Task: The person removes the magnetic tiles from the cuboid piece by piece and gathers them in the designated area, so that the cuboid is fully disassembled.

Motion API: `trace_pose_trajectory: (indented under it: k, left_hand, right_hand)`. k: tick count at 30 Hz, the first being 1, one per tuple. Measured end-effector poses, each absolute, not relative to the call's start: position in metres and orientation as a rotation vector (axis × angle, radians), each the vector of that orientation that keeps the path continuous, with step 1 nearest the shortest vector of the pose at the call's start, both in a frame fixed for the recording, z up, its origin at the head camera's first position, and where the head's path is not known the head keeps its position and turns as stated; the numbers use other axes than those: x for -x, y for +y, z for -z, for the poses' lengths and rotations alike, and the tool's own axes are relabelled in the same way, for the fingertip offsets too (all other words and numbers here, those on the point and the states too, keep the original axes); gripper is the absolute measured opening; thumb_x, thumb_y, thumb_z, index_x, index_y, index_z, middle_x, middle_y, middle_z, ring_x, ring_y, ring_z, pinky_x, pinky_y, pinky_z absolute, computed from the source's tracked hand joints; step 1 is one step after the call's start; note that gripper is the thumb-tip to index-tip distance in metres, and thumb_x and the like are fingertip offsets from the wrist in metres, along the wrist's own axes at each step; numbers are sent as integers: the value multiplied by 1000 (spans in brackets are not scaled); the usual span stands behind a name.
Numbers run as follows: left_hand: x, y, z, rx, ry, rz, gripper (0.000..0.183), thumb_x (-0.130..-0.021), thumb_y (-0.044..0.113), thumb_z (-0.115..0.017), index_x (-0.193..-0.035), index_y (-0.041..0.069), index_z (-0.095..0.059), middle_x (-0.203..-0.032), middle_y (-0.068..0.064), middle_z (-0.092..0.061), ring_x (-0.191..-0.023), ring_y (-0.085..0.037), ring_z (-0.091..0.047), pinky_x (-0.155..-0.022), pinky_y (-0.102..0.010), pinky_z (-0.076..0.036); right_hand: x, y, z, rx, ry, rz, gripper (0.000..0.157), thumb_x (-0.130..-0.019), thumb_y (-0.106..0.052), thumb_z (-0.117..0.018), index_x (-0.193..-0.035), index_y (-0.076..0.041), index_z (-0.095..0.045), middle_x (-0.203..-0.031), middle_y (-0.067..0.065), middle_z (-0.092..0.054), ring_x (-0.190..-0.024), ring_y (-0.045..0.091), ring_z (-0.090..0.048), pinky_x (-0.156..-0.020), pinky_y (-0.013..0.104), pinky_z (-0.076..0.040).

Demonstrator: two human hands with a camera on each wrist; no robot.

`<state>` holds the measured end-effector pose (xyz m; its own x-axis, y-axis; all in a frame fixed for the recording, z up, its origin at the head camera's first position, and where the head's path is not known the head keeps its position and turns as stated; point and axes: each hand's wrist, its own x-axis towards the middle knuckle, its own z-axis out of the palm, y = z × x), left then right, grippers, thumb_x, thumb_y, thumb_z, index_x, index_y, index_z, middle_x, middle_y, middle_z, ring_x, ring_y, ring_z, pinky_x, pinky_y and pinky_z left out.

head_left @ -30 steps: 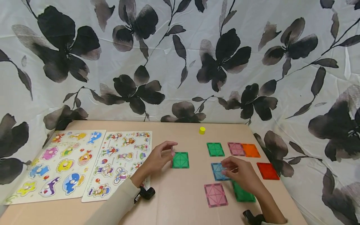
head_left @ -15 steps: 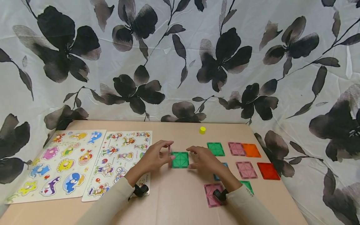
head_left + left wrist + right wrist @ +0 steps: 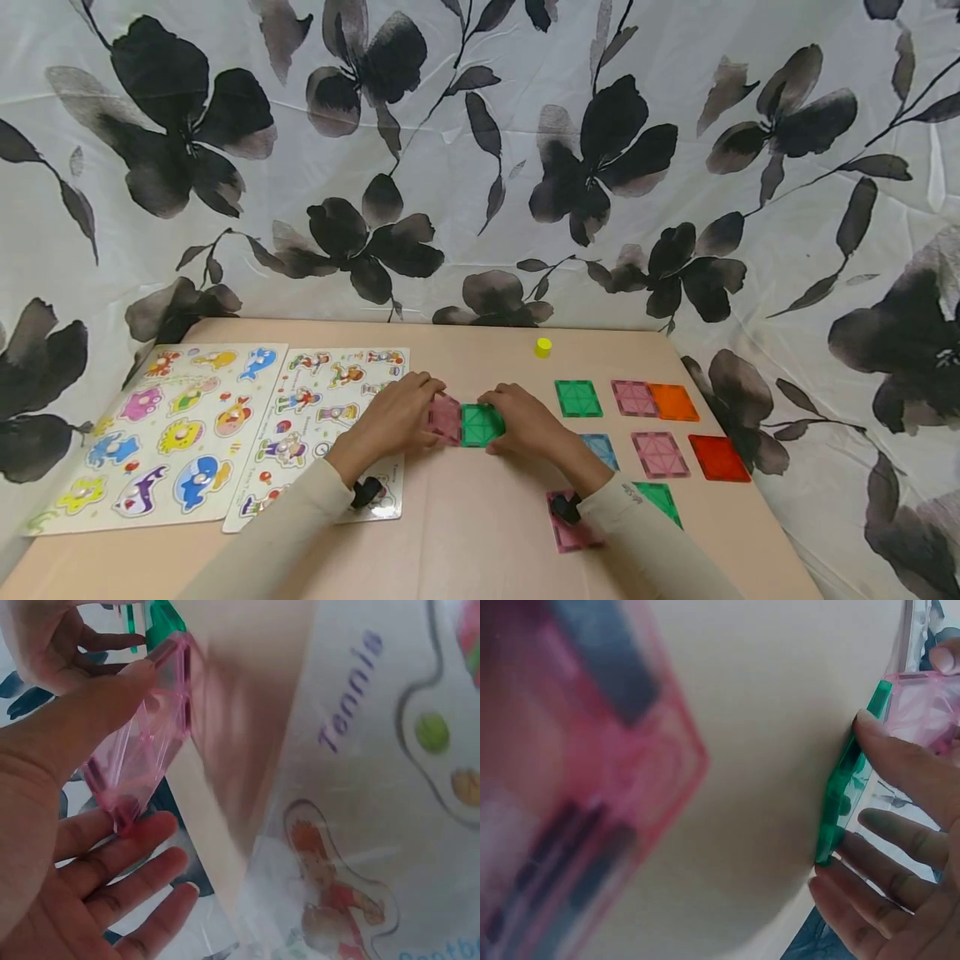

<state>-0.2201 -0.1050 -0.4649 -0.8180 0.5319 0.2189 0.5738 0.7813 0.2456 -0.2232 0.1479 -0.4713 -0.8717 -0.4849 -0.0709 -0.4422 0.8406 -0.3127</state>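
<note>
My left hand (image 3: 393, 417) grips a translucent pink square magnetic tile (image 3: 445, 419) between thumb and fingers, at the middle of the table. Edge to edge with it, on its right, is a green magnetic tile (image 3: 482, 426). My right hand (image 3: 528, 425) holds that green tile by its right side. In the left wrist view the thumb and a fingertip span opposite edges of the pink tile (image 3: 139, 746). The right wrist view has my thumb on one edge of the green tile (image 3: 847, 776) and fingertips at the opposite edge.
Two sticker-like picture boards (image 3: 157, 437) lie at the left. On the right are loose tiles: green (image 3: 578, 399), pink (image 3: 660, 455), orange (image 3: 672, 402), red (image 3: 718, 458) and blue (image 3: 600, 450). A pink tile (image 3: 573, 533) lies beneath my right wrist. A yellow cap (image 3: 543, 347) stands at the back.
My right hand has come left from the loose tiles to the green tile. The pink tile in my left hand, earlier seen edge-on, has turned and now shows its face beside the green one.
</note>
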Motion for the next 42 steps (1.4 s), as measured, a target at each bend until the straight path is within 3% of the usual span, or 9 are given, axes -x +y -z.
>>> trace_pose_trajectory:
  k: [8, 16, 27, 35, 42]
  left_hand:
    - [221, -106, 475, 935, -2789, 536, 75, -63, 33, -103, -123, 5, -69, -113, -9, -64, -104, -25, -58, -86, -43, -57]
    - [209, -88, 473, 906, -2753, 617, 78, -61, 42, -103, -123, 9, -70, -107, -4, -55, -102, -23, -50, -86, -37, -55]
    - [182, -59, 465, 916, -2775, 671, 78, -66, 56, -97, -122, 10, -68, -108, -2, -56, -100, -18, -50, -86, -34, -53]
    - [163, -47, 467, 998, -2797, 669, 78, -68, 61, -94, -122, 11, -67, -108, 0, -57, -100, -16, -49, -85, -31, -54]
    - [151, -43, 474, 1037, -2819, 621, 78, -69, 63, -93, -121, 11, -68, -105, 2, -55, -97, -13, -46, -80, -27, -51]
  right_hand:
    - [214, 155, 470, 728, 2918, 375, 76, -76, -40, -96, -140, -11, -67, -133, 8, -66, -123, 25, -56, -108, 45, -56]
    - [195, 185, 455, 662, 2947, 461, 71, -76, -35, -97, -137, -11, -70, -132, 6, -67, -125, 28, -58, -106, 50, -56]
    - [157, 251, 439, 434, 2965, 576, 73, -77, -37, -96, -142, -22, -68, -145, 9, -62, -137, 34, -55, -106, 63, -56]
    - [130, 319, 435, 470, 2970, 668, 73, -77, -33, -96, -143, -21, -66, -141, 8, -64, -114, 27, -64, -89, 53, -64]
    - [110, 377, 440, 345, 2983, 660, 77, -75, -34, -97, -144, -21, -65, -143, 14, -63, -109, 27, -64, -84, 54, -63]
